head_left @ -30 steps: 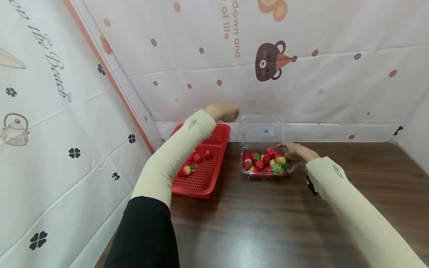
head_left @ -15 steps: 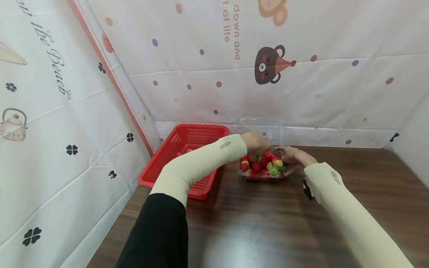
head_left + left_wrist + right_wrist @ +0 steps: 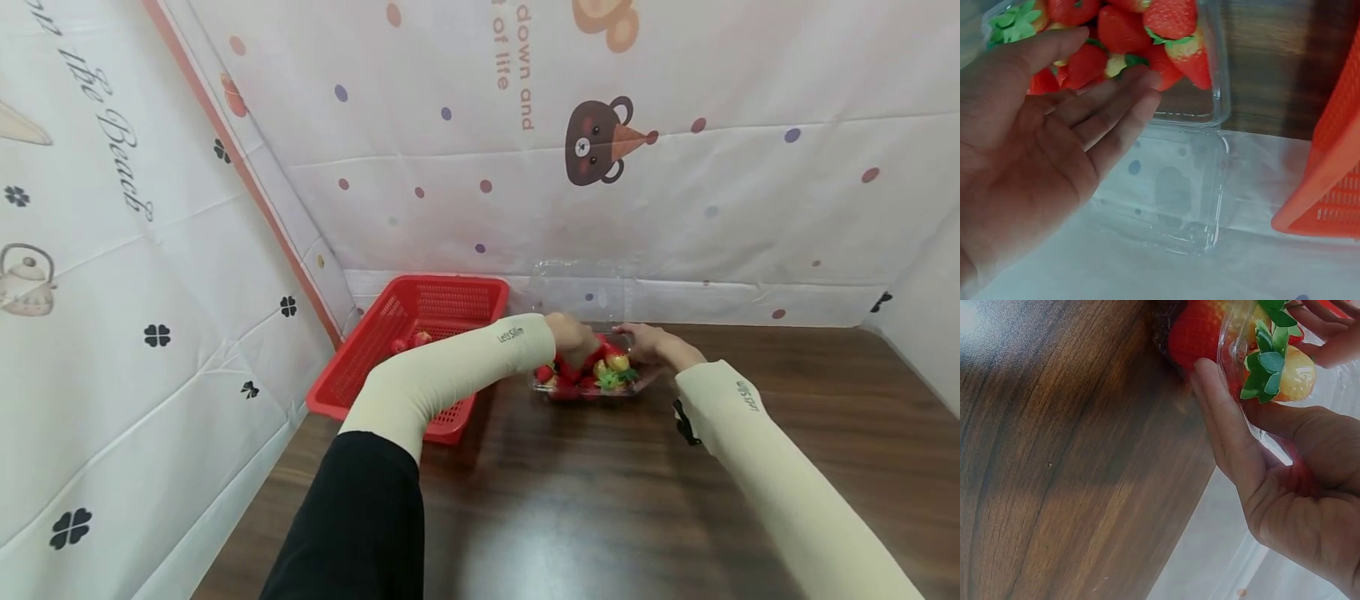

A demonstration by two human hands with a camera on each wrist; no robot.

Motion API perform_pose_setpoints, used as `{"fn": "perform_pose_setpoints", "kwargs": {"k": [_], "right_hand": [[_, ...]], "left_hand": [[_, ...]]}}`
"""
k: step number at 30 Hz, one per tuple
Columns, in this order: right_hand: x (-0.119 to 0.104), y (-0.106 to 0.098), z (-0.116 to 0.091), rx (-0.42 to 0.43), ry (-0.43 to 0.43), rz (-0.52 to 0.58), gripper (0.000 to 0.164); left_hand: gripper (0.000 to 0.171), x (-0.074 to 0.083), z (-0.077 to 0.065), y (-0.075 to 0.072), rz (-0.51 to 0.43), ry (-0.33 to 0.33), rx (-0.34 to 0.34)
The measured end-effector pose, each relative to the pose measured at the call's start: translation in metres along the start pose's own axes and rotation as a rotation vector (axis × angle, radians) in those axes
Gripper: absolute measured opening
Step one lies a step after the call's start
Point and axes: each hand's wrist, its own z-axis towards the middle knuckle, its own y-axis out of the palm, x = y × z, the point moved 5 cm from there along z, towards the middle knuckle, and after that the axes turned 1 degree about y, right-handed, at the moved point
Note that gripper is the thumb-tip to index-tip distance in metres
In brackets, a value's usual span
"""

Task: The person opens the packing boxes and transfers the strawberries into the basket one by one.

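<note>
Over strawberries [image 3: 1124, 29] in clear box [image 3: 1221, 94] with left grip [image 3: 1035, 137], with fingers loosely extended and apart from thumb; cannot tell if touching any. Clamping right side of box between thumb and fingers with right grip [image 3: 1285, 515], with lid [image 3: 1166, 181] open beyond both grips. Resting on counter [image 3: 637, 483], with red basket [image 3: 450, 429] left of left grip, partly hidden below pale sleeve [image 3: 450, 367].
</note>
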Motion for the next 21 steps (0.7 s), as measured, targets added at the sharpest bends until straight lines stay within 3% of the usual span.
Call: {"fn": "perform_pose_setpoints", "kwargs": {"k": [7, 16, 21], "right_hand": [[0.000, 0.003, -0.001, -0.003, 0.005, 0.022, 0.065], [0.002, 0.002, 0.000, -0.003, 0.025, 0.049, 0.068], [0.002, -0.001, 0.000, 0.013, 0.023, 0.035, 0.068]], "left_hand": [[0.016, 0.007, 0.001, 0.002, 0.104, 0.069, 0.083], [0.023, 0.008, 0.007, -0.004, 0.241, 0.090, 0.243], [0.023, 0.007, 0.008, -0.008, 0.251, 0.090, 0.238]]}}
